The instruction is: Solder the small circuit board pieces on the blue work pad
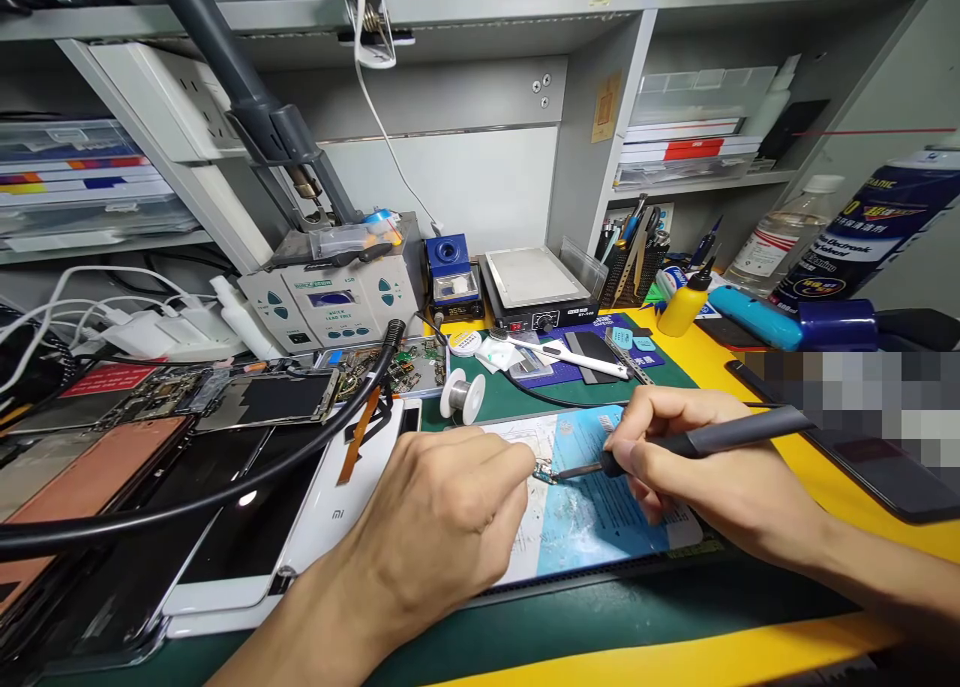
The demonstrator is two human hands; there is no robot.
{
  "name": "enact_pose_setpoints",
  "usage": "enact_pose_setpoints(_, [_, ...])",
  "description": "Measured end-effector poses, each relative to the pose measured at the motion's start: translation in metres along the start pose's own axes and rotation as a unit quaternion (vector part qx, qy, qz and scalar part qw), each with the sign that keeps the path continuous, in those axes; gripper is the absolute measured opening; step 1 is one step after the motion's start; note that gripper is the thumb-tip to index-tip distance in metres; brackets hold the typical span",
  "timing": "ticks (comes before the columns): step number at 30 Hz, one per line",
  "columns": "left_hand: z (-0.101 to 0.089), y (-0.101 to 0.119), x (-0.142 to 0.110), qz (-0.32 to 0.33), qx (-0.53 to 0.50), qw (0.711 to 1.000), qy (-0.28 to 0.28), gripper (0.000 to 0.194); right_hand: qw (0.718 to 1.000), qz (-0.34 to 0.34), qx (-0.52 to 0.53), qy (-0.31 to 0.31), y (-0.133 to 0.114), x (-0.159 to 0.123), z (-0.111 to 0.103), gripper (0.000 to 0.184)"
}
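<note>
Nearest me runs the yellow front edge of the bench [675, 652], with my forearms coming in over it. My left hand [442, 527] is closed, its fingers pinching a tiny green circuit board [543, 475] near the middle of my view. My right hand [675, 457] grips a slim black soldering iron [712, 435] like a pen, its thin metal tip [579, 472] at the board, though I cannot tell whether they touch. Under them lies a pale blue printed work mat [600, 527].

At nine o'clock, a thick black hose [187, 492] crosses a white phone [341, 522] and other opened phones. At eleven o'clock stands a pale grey soldering station [330, 302], and at twelve, a square black-and-silver hot plate [534, 282]. At one o'clock are a yellow squeeze bottle [682, 307] and a blue spray can [862, 232].

My fingertips are close to the hot tip, so a slip could burn me. The tiny board could also jump from my pinch, or heat could lift its parts.

The white phone reads "MI", the station seems to read "LEAD FREE", and the can's small print is too angled to read.
</note>
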State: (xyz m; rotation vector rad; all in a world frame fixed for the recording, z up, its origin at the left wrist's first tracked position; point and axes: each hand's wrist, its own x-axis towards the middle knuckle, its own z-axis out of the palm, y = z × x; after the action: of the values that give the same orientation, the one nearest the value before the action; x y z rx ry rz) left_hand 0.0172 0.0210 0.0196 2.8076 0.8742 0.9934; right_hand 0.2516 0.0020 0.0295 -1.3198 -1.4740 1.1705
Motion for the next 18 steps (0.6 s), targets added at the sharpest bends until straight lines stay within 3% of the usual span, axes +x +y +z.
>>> enact_pose_setpoints(18, [-0.0002, -0.0005, -0.0012, -0.004, 0.004, 1.000, -0.019, 0.019, 1.000, 0.000, -0.011, 0.009, -0.0012, 0.0006, 0.0004, 0.015])
